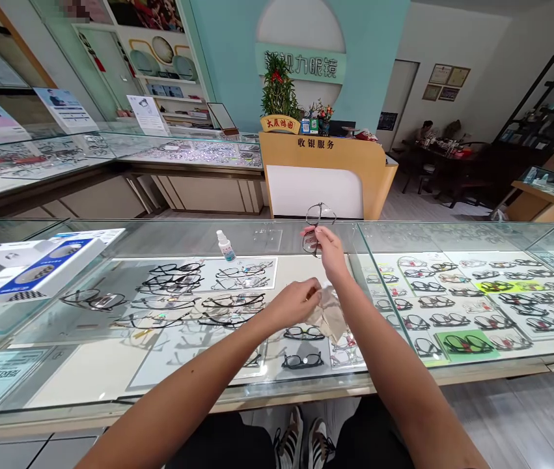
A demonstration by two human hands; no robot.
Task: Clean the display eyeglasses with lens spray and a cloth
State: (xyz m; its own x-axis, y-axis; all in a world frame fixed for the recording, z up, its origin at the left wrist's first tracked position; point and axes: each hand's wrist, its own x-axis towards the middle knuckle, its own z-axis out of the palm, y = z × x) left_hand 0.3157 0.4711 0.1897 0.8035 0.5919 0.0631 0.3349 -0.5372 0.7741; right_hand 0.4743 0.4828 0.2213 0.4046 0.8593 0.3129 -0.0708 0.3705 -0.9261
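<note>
My right hand (330, 249) is raised over the glass counter, its fingers closed on a pair of dark thin-rimmed eyeglasses (312, 242), which it holds upright on end. Lower and to the left, my left hand (300, 301) pinches a beige cleaning cloth (331, 320) that hangs down beside my right forearm. A white spray bottle (226, 246) with a blue-green label stands on the glass beyond my left hand. Several eyeglass frames (232, 301) lie to the left of that hand, in rows on the counter.
An opened white and blue box (45, 267) sits on the counter at left. More eyeglasses (467, 342) are displayed under glass at right. Beyond stands a wooden cashier desk (325, 156) with a plant (279, 91). A person (426, 131) is in the back at right.
</note>
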